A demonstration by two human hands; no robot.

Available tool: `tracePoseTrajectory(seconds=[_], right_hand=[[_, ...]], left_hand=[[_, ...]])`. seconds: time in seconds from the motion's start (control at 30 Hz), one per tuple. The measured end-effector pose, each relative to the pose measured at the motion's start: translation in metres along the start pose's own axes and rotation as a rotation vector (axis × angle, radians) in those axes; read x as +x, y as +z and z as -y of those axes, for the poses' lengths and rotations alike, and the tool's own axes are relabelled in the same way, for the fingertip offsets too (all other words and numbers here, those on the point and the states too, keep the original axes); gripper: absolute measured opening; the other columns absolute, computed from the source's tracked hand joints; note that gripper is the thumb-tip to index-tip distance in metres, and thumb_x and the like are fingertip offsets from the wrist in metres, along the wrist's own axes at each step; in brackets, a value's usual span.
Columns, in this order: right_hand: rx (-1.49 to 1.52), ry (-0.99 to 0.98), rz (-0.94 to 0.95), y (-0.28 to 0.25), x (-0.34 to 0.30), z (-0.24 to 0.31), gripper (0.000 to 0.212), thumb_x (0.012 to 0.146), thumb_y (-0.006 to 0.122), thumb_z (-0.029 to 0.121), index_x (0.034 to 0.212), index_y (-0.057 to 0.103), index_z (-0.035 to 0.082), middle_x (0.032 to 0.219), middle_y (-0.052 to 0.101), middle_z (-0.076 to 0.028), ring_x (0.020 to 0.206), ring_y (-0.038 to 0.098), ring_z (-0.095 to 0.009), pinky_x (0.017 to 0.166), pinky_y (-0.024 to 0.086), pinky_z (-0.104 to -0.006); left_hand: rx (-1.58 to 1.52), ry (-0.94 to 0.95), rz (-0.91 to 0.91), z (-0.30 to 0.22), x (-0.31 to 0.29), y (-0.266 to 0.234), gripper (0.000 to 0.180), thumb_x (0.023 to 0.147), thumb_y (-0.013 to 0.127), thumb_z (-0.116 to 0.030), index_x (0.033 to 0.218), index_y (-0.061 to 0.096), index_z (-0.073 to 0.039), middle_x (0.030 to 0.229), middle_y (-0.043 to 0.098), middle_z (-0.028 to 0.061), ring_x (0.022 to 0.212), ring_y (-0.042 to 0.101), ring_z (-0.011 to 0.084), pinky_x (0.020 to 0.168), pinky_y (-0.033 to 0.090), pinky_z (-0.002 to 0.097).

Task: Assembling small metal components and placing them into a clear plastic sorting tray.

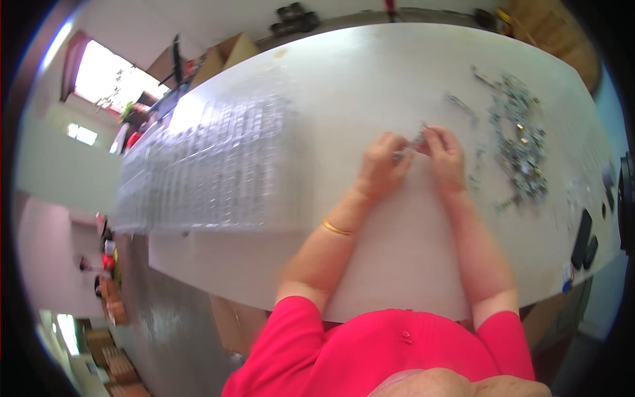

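Over the middle of the white table (357, 79), my left hand (383, 165) and my right hand (446, 159) are close together. Between their fingertips is a small silvery metal part (417, 140), pinched from both sides. It is blurred and partly covered by the fingers, so its exact kind does not show. To the right of my right hand lies a loose heap of small silvery metal parts (519, 142), a few of them brass-coloured. Another slim metal part (461, 106) lies apart, between the heap and my hands.
A stack of clear plastic compartment trays (211, 165) covers the table's left side. Two black objects (582, 239) lie near the right edge. An open cardboard box (233, 51) stands beyond the far left edge. More boxes (116, 357) are on the floor at left.
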State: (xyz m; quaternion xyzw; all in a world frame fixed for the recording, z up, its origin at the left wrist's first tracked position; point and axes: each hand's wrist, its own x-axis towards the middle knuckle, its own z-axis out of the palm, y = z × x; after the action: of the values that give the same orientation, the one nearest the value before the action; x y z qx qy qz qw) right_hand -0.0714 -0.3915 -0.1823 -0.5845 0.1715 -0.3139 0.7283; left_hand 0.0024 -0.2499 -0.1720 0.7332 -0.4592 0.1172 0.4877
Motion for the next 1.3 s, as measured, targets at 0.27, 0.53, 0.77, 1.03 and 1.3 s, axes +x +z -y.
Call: tracePoseTrajectory(seconds=[0.27, 0.53, 0.77, 1.03, 1.3], right_hand=[[0.135, -0.064, -0.019, -0.005, 0.002, -0.009, 0.012, 0.099, 0.062, 0.015, 0.107, 0.065, 0.007, 0.100, 0.065, 0.000, 0.090, 0.062, -0.010, 0.078, 0.056, -0.0259], [0.169, 0.014, 0.024, -0.013, 0.005, -0.010, 0.014, 0.100, 0.061, 0.019, 0.106, 0.064, 0.007, 0.101, 0.064, -0.001, 0.089, 0.062, -0.010, 0.081, 0.054, -0.0254], [0.161, 0.016, 0.022, -0.016, 0.009, -0.017, 0.016, 0.100, 0.061, 0.020, 0.108, 0.064, 0.006, 0.101, 0.065, -0.001, 0.084, 0.062, -0.009, 0.077, 0.053, -0.0252], [0.083, 0.019, 0.022, -0.014, 0.010, -0.016, 0.014, 0.100, 0.061, 0.020, 0.105, 0.066, 0.007, 0.097, 0.066, 0.000, 0.082, 0.061, -0.008, 0.075, 0.053, -0.0248], [0.040, 0.013, 0.068, -0.014, 0.005, -0.013, 0.014, 0.100, 0.062, 0.020, 0.105, 0.067, 0.008, 0.097, 0.065, 0.002, 0.081, 0.059, -0.007, 0.076, 0.051, -0.0236]], left_hand=[[0.002, -0.092, -0.115, 0.002, -0.002, 0.003, 0.014, 0.082, 0.072, -0.004, 0.093, 0.063, -0.002, 0.085, 0.064, 0.0103, 0.071, 0.061, 0.0234, 0.064, 0.051, 0.0345], [-0.144, -0.194, -0.196, -0.053, 0.019, -0.027, 0.013, 0.085, 0.071, -0.003, 0.094, 0.062, 0.001, 0.086, 0.064, 0.0113, 0.075, 0.064, 0.0196, 0.064, 0.052, 0.0309], [-0.042, -0.086, -0.289, -0.103, 0.015, -0.110, 0.015, 0.085, 0.073, -0.001, 0.098, 0.068, 0.000, 0.086, 0.069, 0.0086, 0.077, 0.065, 0.0129, 0.070, 0.051, 0.0273], [0.326, -0.413, -0.490, -0.076, -0.027, -0.269, 0.011, 0.089, 0.070, -0.005, 0.099, 0.071, 0.000, 0.084, 0.068, 0.0005, 0.073, 0.059, 0.0056, 0.068, 0.049, 0.0222], [0.458, -0.695, -0.584, -0.043, -0.061, -0.357, 0.015, 0.088, 0.072, -0.011, 0.091, 0.072, 0.003, 0.076, 0.068, 0.0011, 0.067, 0.056, 0.0049, 0.059, 0.045, 0.0214]])
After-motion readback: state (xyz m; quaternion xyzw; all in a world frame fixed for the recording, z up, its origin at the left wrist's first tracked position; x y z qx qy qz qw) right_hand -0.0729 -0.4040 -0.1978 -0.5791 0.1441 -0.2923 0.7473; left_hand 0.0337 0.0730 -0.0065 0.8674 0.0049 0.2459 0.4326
